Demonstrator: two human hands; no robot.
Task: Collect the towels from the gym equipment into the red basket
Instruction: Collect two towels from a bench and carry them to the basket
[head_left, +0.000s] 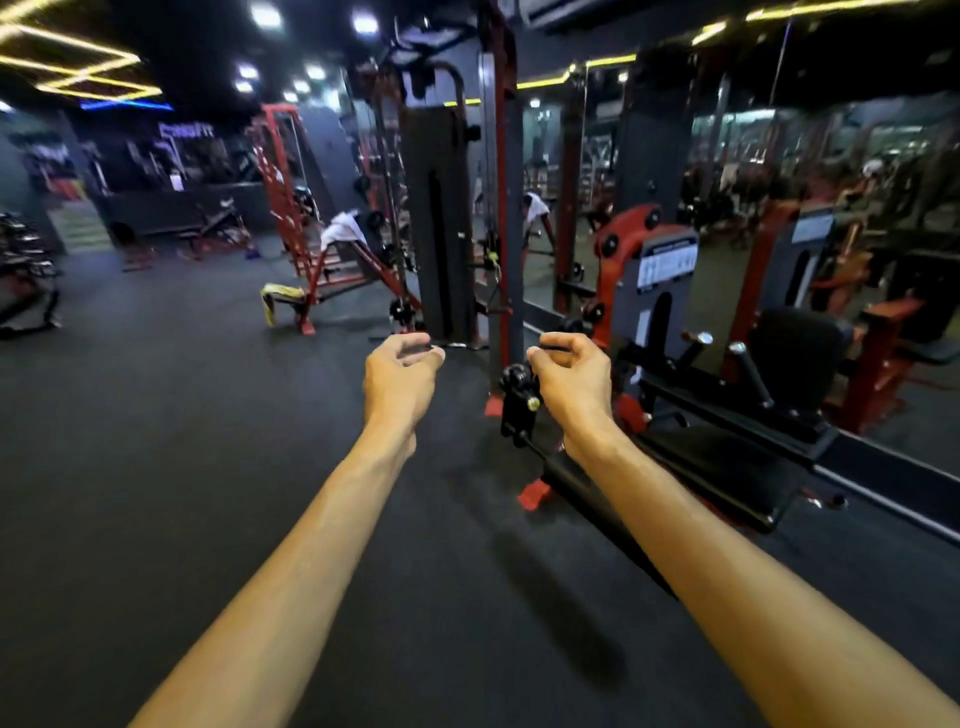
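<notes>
A white towel (343, 228) lies draped over the top of a red incline bench (358, 270) in the middle distance. A yellow towel (278, 299) hangs over the low front end of that bench. My left hand (400, 374) and my right hand (569, 376) are stretched out in front of me, side by side, fingers loosely curled, holding nothing. Both hands are far short of the towels. No red basket is in view.
A tall black and red cable machine (447, 218) stands straight ahead. A red and black seated machine (670, 332) sits to the right along a mirrored wall (831, 182). Dumbbell racks (26, 260) are at far left. Dark rubber floor (182, 441) spreads open to the left.
</notes>
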